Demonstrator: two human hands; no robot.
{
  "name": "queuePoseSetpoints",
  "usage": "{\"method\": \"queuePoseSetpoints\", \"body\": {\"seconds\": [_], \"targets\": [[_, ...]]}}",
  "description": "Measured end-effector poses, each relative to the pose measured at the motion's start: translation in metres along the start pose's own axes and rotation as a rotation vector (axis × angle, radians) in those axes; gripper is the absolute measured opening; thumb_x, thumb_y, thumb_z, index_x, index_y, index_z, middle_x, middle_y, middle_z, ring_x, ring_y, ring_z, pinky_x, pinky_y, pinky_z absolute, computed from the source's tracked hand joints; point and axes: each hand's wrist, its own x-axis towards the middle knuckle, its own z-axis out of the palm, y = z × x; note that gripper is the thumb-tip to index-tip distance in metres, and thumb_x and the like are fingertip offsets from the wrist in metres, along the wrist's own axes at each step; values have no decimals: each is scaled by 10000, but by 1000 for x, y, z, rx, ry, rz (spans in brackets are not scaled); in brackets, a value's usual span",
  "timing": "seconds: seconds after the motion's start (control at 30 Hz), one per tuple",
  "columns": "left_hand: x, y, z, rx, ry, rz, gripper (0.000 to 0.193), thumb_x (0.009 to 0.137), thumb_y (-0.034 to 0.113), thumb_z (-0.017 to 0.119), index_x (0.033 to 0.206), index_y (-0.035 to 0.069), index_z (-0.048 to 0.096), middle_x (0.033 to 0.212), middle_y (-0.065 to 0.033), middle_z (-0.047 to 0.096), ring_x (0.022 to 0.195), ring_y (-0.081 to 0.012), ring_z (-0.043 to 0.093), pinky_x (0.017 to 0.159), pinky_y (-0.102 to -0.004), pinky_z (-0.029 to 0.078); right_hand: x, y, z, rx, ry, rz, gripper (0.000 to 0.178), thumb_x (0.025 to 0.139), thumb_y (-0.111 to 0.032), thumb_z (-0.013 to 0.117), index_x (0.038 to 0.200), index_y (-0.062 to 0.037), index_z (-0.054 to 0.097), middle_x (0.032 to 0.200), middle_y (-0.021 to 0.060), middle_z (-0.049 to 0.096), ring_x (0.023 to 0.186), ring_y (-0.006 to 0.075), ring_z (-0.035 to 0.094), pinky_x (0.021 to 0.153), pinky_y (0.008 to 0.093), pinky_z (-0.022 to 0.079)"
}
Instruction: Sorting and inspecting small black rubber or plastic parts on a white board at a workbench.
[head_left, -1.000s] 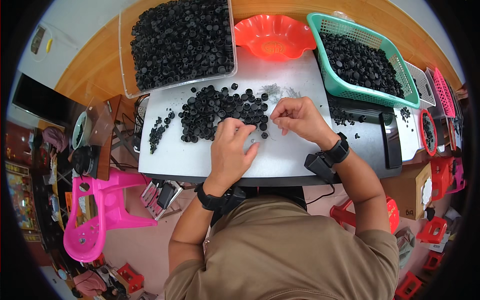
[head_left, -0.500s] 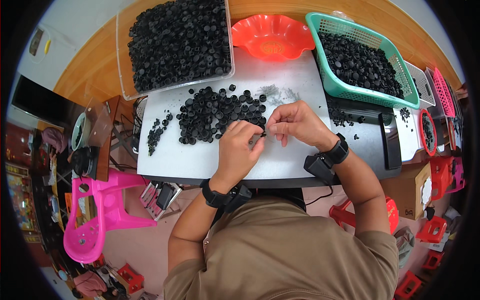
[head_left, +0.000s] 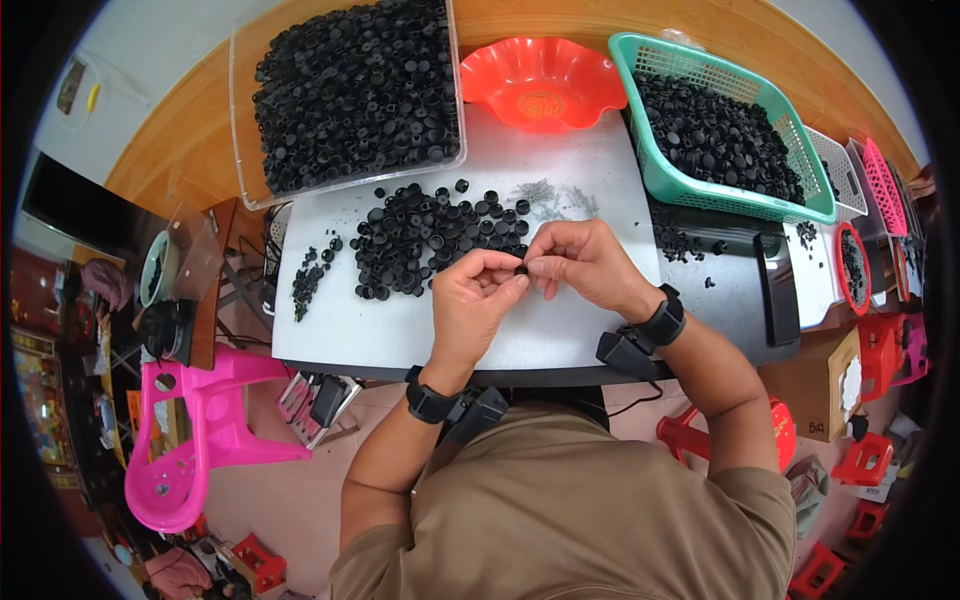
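My left hand (head_left: 474,300) pinches a small black plastic part (head_left: 521,269) between thumb and fingertips, just above the white tabletop. My right hand (head_left: 583,262) meets it there, thumb and forefinger pressed together at the same part. Whether the right fingers also hold a tiny piece is hidden. Right behind the hands spreads a pile of round black plastic caps (head_left: 405,240). Thin grey metal pins (head_left: 538,192) lie scattered beyond my right hand. A strip of smaller black pieces (head_left: 308,280) lies at the table's left side.
Along the back stand a clear bin (head_left: 463,150) heaped with black caps, a red wavy-edged dish (head_left: 545,85) and a green basket (head_left: 680,185) of black parts. More black bits (head_left: 680,235) lie on the dark surface at right. A pink stool (head_left: 220,430) stands on the floor at left.
My right hand has moved slightly left and down, so its fingertips now meet those of my left hand at the black part. The view has shifted slightly.
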Motion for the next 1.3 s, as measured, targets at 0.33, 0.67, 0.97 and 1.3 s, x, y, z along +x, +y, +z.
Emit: {"method": "queuePoseSetpoints", "body": {"seconds": [0.33,0.67,0.97,1.3], "targets": [[-1,-5,0,-77,-36,61,146,770,-93,632,893,-14,629,955,-56,610,885,-106,588,798,-219,477,-2,-4,1,69,17,3,48,852,-14,588,824,22,604,738,47,606,585,95,564,527,219,475],[-9,1,8,-21,22,98,364,768,-96,630,1112,-38,525,1008,-102,599,921,-135,585,828,-250,478,-3,-6,3,58,61,-6,57,850,-25,597,811,15,610,704,29,596,564,74,546,501,213,458],[-12,-2,10,337,116,300,391,735,-85,656,1104,9,566,923,-86,637,787,-129,603,710,-256,503,-7,-7,7,-111,20,-115,46,835,-17,608,796,7,608,712,14,573,585,62,515,511,212,425],[-14,-5,14,328,161,327,414,734,-69,680,1120,-17,537,912,-87,642,798,-117,588,714,-235,464,-9,-8,8,-15,40,-89,57,834,-27,616,872,12,599,807,52,615,723,130,579,627,256,486]]}}
